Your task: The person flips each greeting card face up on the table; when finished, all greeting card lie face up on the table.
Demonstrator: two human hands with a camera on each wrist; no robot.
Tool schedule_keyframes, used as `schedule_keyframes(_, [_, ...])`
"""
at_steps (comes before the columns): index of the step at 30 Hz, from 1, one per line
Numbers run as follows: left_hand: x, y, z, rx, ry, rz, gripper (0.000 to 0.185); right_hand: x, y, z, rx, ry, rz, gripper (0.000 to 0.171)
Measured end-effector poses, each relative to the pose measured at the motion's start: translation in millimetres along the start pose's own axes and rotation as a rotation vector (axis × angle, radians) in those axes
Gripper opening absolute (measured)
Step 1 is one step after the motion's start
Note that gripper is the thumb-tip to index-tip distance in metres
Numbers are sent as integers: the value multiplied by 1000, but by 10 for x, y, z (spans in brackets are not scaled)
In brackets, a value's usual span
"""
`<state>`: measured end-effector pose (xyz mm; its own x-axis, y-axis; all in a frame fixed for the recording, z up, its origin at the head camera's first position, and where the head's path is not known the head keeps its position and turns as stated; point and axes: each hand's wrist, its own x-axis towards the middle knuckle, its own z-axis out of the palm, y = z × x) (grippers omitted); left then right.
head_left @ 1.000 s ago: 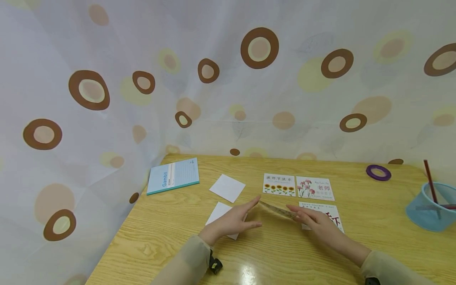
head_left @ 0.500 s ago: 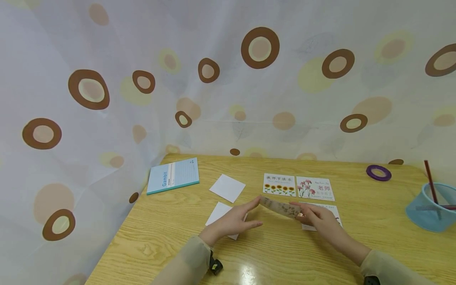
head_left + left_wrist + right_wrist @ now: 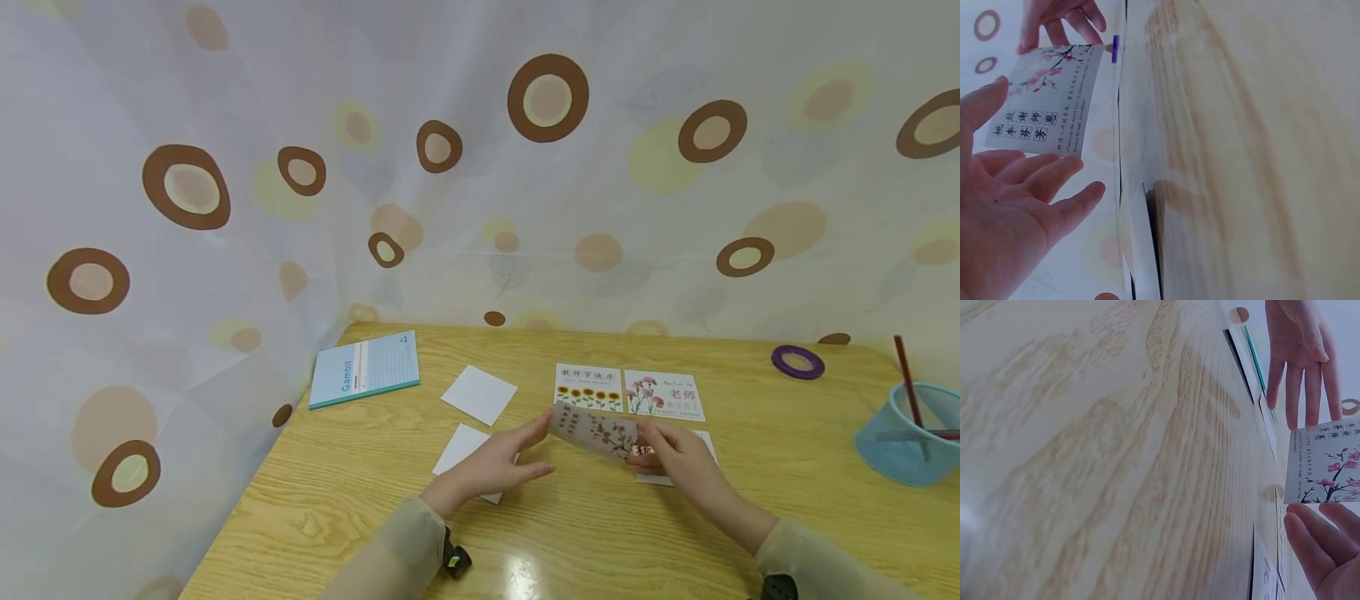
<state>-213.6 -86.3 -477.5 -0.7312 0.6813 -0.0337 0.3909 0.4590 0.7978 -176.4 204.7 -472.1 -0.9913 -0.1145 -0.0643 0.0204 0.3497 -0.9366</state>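
Left hand: fingers straight, relaxed, thumb tip touching blossom card edge, gripping nothing | blossom card: lifted off table, tilted, between both hands | right hand: fingers pinch card's far end | advice: probably steady with left palm, keep pinch light, avoid bending card.
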Motion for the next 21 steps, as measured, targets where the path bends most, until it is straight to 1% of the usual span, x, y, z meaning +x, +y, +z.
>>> schedule_keyframes(4, [2,-10,0,-29,2,7,75,14,-14,3,41,11,39,56])
schedule_keyframes(9, [12,-8,0,-45,-7,16,74,28,-4,1,14,38,61,60])
schedule_keyframes(17, [36,18,7,-52,1,38,69,28,3,-10,-5,40,70,62])
schedule_keyframes(21, [40,26,14,-82,13,40,67,27,0,-18,-10,38,52,59])
